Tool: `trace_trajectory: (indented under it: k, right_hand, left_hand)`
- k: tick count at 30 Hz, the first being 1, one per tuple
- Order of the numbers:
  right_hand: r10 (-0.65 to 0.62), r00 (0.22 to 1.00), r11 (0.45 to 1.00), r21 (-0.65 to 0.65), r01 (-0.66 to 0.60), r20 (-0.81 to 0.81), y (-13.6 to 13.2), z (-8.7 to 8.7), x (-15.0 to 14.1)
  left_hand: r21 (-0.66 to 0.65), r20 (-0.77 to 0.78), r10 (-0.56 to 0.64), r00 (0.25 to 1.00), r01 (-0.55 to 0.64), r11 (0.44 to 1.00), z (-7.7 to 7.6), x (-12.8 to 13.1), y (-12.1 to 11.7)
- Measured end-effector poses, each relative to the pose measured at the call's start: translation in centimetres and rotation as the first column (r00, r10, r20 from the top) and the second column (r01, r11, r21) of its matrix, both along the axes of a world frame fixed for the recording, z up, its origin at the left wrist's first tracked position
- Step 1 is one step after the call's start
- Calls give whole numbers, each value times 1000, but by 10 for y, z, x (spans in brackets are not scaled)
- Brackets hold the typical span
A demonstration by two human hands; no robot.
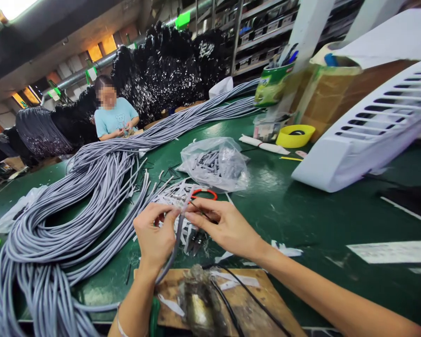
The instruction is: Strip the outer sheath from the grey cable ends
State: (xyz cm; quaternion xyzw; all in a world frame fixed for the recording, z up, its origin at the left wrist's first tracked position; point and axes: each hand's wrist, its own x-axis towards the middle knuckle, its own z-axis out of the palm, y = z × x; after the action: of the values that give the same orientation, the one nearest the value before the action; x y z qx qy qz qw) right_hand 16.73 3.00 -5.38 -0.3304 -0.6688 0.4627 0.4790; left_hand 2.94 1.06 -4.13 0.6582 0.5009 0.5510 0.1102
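Between my hands a single grey cable (178, 234) stands nearly upright, its end pointing up and its length curving down past my left wrist. My left hand (156, 229) pinches it between thumb and fingers. From the other side my right hand (228, 227) presses thumb and fingertips together at the same spot on the cable. The fingertips hide the exact grip. Just behind them lie white paper strips (185, 230) and a red-orange looped handle (205, 193). Below my hands, a wooden board (266, 299) carries a dark, worn device with a brass-coloured part (198, 306) and black cords.
A thick bundle of grey cables (91, 187) sweeps across the green table (266, 210). A clear bag of small grey pieces (215, 164), yellow tape roll (295, 135), green tin (275, 84) and white slotted housing (365, 126) stand beyond. Another person (115, 114) sits across the table.
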Motion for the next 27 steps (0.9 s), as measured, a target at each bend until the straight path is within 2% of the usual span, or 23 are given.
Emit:
trace_trajectory:
  k: [6, 11, 14, 17, 19, 20, 21, 22, 23, 24, 25, 26, 27]
  right_hand:
    - [47, 994, 996, 74, -54, 97, -1, -4, -3]
    - [33, 988, 996, 77, -45, 154, 0, -3, -2]
    - [30, 987, 993, 106, -47, 160, 0, -3, -1]
    - [33, 988, 991, 120, -52, 152, -1, -2, -1]
    - [17, 992, 994, 104, -30, 122, -1, -2, -2]
    - [-1, 995, 996, 93, -9, 101, -1, -3, -3]
    - [-21, 997, 997, 81, 14, 80, -1, -4, -4]
    - [-36, 998, 997, 71, 31, 60, 0, -5, -6]
    - [-40, 998, 997, 64, 38, 44, 1, -6, -7]
    - [-40, 999, 997, 61, 38, 32, 2, -7, -8]
    - [-34, 999, 998, 60, 32, 28, 2, -8, -9]
    - [-30, 999, 998, 63, 28, 31, 3, -8, -9]
    - [-31, 999, 997, 76, 28, 40, 3, -8, -9]
  left_hand:
    - [-51, 78, 194, 978, -190, 980, -4, -12, 10]
    - [-83, 267, 259, 928, -246, 966, -8, -10, 16]
    - [-77, 384, 256, 887, -245, 966, -7, -15, 20]
    - [-81, 594, 230, 771, -228, 970, -1, -34, 26]
    - [-63, 747, 234, 622, -285, 957, 4, -47, 29]
    - [-50, 756, 233, 611, -301, 952, 6, -50, 29]
    - [-73, 719, 214, 662, -234, 970, 8, -51, 28]
    - [-152, 648, 140, 749, -53, 987, 8, -49, 26]
    - [-253, 583, 8, 813, 172, 952, 8, -44, 24]
    - [-358, 533, -148, 833, 380, 853, 6, -38, 21]
    - [-411, 488, -242, 838, 465, 784, 5, -31, 18]
    - [-410, 457, -291, 840, 490, 770, 3, -25, 16]
    - [-385, 445, -311, 840, 493, 780, 1, -19, 14]
